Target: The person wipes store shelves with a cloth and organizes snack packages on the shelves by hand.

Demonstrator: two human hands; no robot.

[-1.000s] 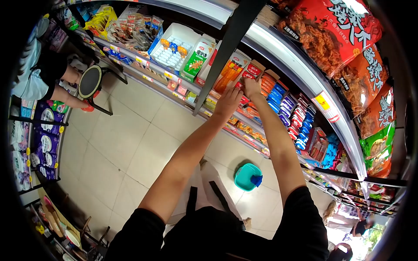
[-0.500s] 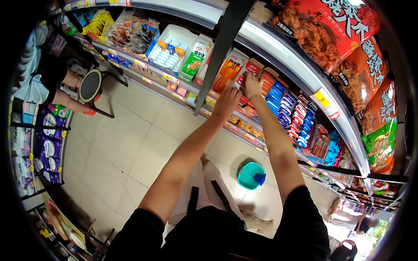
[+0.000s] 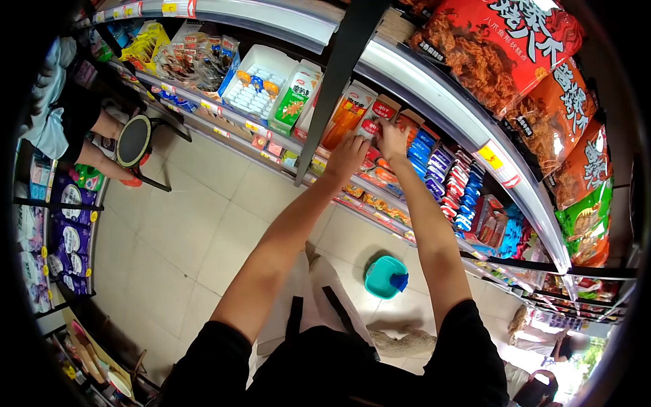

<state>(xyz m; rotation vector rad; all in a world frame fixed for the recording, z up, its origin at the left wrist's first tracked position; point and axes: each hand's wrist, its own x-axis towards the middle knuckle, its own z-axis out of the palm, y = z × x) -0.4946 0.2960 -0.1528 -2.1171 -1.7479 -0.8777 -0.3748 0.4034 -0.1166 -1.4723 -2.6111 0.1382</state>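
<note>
Both my hands reach into a shelf of small packaged snacks. My left hand (image 3: 348,156) has its fingers bent and close together at the front of the shelf, below an open box of orange snack packets (image 3: 350,117). What its fingertips hold, if anything, is hidden. Just to the right, my right hand (image 3: 392,141) is closed, its fingertips on a small red-and-white snack packet (image 3: 369,127) lying between the two hands. Behind it stands an open red box (image 3: 385,107). Blue packets (image 3: 422,146) stand in a row to the right of this hand.
A black shelf post (image 3: 337,85) rises left of my hands, and a shelf edge (image 3: 468,129) curves above. On the floor sit a teal basin (image 3: 386,277) and a round stool (image 3: 135,141) beside another person's legs (image 3: 105,163). A furry animal (image 3: 405,343) is near my feet.
The view has shifted slightly. My right hand's fingers have drawn in and down toward my left hand, and the red-and-white packet between them shows more clearly. My left hand has barely moved.
</note>
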